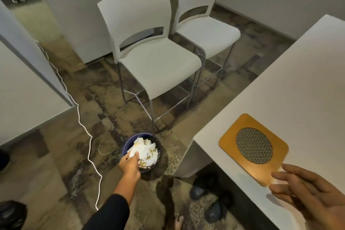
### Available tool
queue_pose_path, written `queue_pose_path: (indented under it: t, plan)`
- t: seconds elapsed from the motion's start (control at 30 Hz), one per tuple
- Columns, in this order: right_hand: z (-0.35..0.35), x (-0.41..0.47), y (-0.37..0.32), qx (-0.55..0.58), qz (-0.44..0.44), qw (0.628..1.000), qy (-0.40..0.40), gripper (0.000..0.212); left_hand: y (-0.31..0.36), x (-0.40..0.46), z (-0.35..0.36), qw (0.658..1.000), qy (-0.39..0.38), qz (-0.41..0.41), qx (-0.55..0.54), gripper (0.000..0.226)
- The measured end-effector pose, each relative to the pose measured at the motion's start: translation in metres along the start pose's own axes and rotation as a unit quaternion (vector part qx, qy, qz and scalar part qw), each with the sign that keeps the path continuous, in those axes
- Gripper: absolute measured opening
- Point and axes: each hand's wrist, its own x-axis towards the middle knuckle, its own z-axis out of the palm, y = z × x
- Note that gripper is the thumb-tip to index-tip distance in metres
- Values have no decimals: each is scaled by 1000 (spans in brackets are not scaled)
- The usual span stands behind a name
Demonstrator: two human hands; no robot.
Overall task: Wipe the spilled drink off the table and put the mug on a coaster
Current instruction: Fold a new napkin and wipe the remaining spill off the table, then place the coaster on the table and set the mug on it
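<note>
**Tissues at the bin, coaster on the table**

Our left hand grips crumpled white tissues over the small dark round bin (down on the floor). Our right hand, fingers spread, touches the flat brown square coaster, corners pointing diagonally, near the white table corner.

At lower right an amber coaster with a grey mesh-patterned oval lies on the white counter; a dark blue bin holds white, yellow-stained tissues
</note>
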Motion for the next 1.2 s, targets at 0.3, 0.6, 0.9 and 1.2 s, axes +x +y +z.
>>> queue_pose_path:
  t: [0.3,0.6,0.9,1.2]
  plan:
    - [-4,23,6,-105,3,994,7,25,4,43,10,994,-1,-17,112,46]
    - [15,41,8,-408,-170,896,43,84,13,-22,24,968,-118,159,154,36]
    - [5,45,16,-482,-53,870,-89,150,68,-189,43,862,-320,380,105,22]
    - [-9,50,29,-461,-78,882,-51,147,60,-268,83,726,-426,454,291,30]
